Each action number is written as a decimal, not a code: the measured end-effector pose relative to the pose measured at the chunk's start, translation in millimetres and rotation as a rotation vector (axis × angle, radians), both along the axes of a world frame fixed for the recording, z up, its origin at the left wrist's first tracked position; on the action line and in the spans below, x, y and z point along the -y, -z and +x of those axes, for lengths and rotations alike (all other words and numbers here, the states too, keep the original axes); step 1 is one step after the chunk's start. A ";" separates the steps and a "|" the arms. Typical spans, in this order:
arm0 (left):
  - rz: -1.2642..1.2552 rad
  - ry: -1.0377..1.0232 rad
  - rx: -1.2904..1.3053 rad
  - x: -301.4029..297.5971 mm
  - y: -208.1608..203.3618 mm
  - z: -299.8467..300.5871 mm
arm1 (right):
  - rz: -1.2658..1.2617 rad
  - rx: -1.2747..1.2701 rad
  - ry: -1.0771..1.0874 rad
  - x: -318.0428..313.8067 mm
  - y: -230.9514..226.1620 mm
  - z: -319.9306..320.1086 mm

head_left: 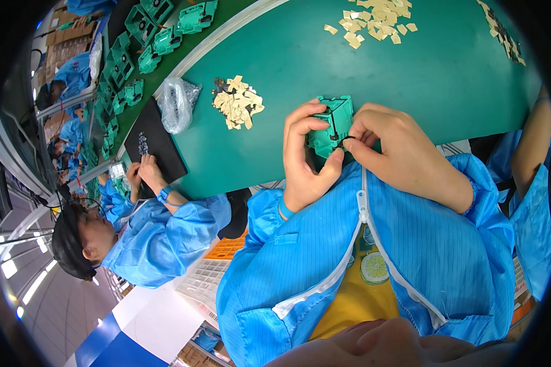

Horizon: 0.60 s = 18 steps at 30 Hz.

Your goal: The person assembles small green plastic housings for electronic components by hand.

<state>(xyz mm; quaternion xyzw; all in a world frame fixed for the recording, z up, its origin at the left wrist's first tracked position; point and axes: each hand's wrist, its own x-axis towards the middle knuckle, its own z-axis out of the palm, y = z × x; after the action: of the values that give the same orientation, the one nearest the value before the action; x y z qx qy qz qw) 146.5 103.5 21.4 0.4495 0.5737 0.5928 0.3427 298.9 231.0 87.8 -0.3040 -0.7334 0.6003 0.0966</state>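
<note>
A green plastic housing (343,112) is held up just over the near edge of the green table. My left hand (305,160) grips it from the left, fingers along its side and thumb near its lower edge. A thin black strip runs down the face of the housing. My right hand (398,139) is closed at its lower right, thumb and fingers pinched together on a small black piece (347,139). That piece meets the housing near my left thumb; my fingers cover part of it, and its exact kind is unclear.
On the green table (275,55) lie piles of cream-coloured paper pieces (239,103) and a clear plastic bag (177,105). Several green housings (165,40) line the conveyor at far left. A co-worker (159,226) handles small parts on a black mat (159,144); another person's arm (532,140) is at right.
</note>
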 end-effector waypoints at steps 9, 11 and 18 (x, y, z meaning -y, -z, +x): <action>0.029 -0.050 0.033 -1.3 4.3 6.9 | 0.080 0.006 -0.003 3.3 0.4 1.5; 0.035 -0.051 0.050 -1.6 3.8 8.4 | 0.095 0.002 -0.002 3.7 0.4 2.3; 0.054 -0.040 0.110 -0.6 2.8 10.9 | 0.113 0.002 0.002 5.0 -3.5 3.1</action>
<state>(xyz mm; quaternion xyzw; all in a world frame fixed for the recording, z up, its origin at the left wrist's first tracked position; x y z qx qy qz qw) 157.4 104.1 18.7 0.4137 0.5465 0.6388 0.3494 301.9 226.1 91.3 -0.2994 -0.7660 0.5574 0.1137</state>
